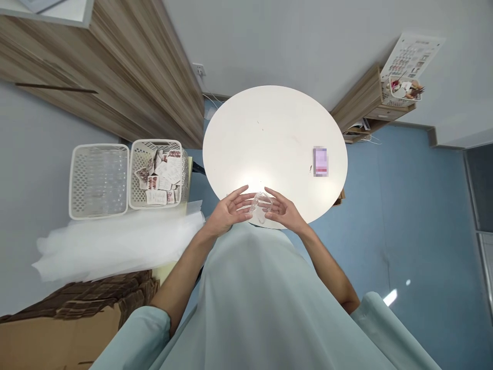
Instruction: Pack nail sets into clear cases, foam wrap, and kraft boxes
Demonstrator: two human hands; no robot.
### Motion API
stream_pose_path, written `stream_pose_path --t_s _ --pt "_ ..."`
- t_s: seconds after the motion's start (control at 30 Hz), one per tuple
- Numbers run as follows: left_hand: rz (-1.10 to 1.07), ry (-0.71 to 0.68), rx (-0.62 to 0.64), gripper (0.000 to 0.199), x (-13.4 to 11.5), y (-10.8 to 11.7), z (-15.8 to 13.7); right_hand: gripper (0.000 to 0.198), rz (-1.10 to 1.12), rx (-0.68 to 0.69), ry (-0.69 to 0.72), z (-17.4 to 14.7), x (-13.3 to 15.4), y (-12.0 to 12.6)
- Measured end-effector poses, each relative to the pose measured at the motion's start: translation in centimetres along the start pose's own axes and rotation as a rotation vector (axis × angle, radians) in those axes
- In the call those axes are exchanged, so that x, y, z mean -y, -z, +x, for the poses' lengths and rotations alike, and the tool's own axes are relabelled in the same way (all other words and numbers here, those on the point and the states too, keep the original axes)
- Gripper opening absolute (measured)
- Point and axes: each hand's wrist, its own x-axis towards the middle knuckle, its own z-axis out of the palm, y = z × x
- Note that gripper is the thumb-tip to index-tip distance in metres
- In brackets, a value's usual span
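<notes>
Close to my body, above the near edge of the round white table (273, 139), both hands hold a small clear plastic box (262, 206). Its see-through walls make the exact shape hard to tell. My left hand (232, 209) grips its left side, thumb below and fingers behind. On the opposite side my right hand (284, 209) has it between thumb and fingers, the index finger stretched out. A small purple pack (320, 161), blurred out, lies toward the table's right edge, away from both hands.
Left of the table stand a white basket of clear plastic pieces (99, 146) and a white basket of printed packets (156, 205). White plastic sheeting (119, 244) and brown cardboard (61, 334) lie nearer. Wooden cabinets (146, 61) stand behind at the left.
</notes>
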Motion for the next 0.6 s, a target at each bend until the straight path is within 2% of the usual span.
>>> stream_pose_path --t_s 0.1,0.3,0.37,0.43,0.6 --pt "-0.084 0.047 -0.004 0.093 -0.3 0.8 0.0 0.078 -0.114 0.009 0.003 -0.2 0.4 0.9" --pt "-0.203 0.101 -0.019 0.039 -0.5 2.5 -0.1 0.047 -0.158 0.007 0.098 -0.1 0.0 1.3" --pt "-0.234 0.102 -0.065 0.038 -0.4 2.8 -0.1 0.043 -0.153 0.0 0.106 0.0 -0.2 0.7" --pt "-0.255 0.081 -0.134 0.046 -0.2 3.0 -0.1 0.042 -0.153 -0.019 0.104 0.2 -0.5 -0.2" --pt "-0.196 0.029 -0.237 0.055 -0.1 2.7 -0.8 0.044 -0.168 -0.094 0.08 1.0 -1.2 -2.7"
